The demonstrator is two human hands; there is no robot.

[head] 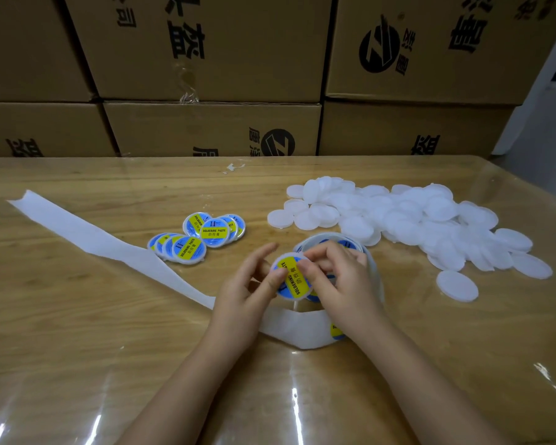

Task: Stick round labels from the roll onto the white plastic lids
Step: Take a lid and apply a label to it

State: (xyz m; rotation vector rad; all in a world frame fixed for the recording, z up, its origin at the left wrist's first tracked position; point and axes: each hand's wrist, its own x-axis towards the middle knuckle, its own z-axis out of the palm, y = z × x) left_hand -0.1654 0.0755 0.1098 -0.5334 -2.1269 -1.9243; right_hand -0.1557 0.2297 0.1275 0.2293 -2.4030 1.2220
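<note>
Pressing step: left hand and right hand both pinched lid, thumbs on label. Next likely: smooth flat, drop on finished pile.

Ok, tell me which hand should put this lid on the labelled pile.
Left, probably. The left hand grips the lid, and the labelled pile lies on its side; the right hand sits at the roll.

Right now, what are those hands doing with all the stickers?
A person is labelling lids. The left hand and right hand hold one lid by the roll, pressing its label down. Finished lids lie on the left, blank lids are piled on the right, and empty backing strip trails across the table.
</note>
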